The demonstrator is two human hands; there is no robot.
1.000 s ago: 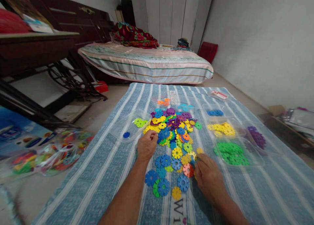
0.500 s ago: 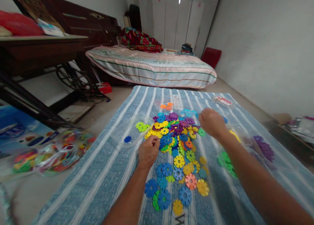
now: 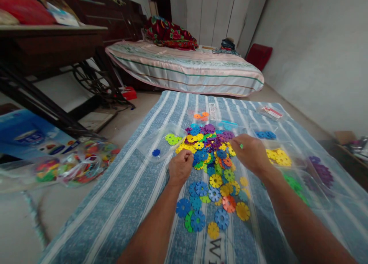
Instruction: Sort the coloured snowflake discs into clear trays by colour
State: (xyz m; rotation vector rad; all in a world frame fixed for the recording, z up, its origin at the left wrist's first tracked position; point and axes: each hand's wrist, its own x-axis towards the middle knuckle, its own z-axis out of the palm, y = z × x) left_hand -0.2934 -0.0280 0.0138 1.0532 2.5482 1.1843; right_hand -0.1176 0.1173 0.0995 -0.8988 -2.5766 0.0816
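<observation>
A heap of colourful notched plastic discs [image 3: 215, 180], like flower-shaped building pieces, spreads over the middle of the striped cloth [image 3: 115, 202]. My left hand [image 3: 180, 166] is closed at the heap's left edge, beside yellow and blue discs; what its fingers hold, if anything, is hidden. At the heap's right side, my right hand [image 3: 251, 153] is pinched, and a bit of a green disc [image 3: 241, 146] shows among its fingers. To the left, a clear plastic tray [image 3: 143, 147] contains lime-green discs [image 3: 173, 139] and a dark blue disc [image 3: 156, 152].
Clear trays on the right contain blue discs [image 3: 266, 135], yellow discs [image 3: 278, 157], green discs [image 3: 296, 187] and purple discs [image 3: 321, 172]. Orange discs [image 3: 201, 116] lie in a far tray. A bed [image 3: 186, 72] stands beyond; bagged toys [image 3: 83, 164] sit on the floor at left.
My right hand has moved left and down, from beside the trays to the heap's right edge. My left hand stays at the heap. The view has shifted slightly.
</observation>
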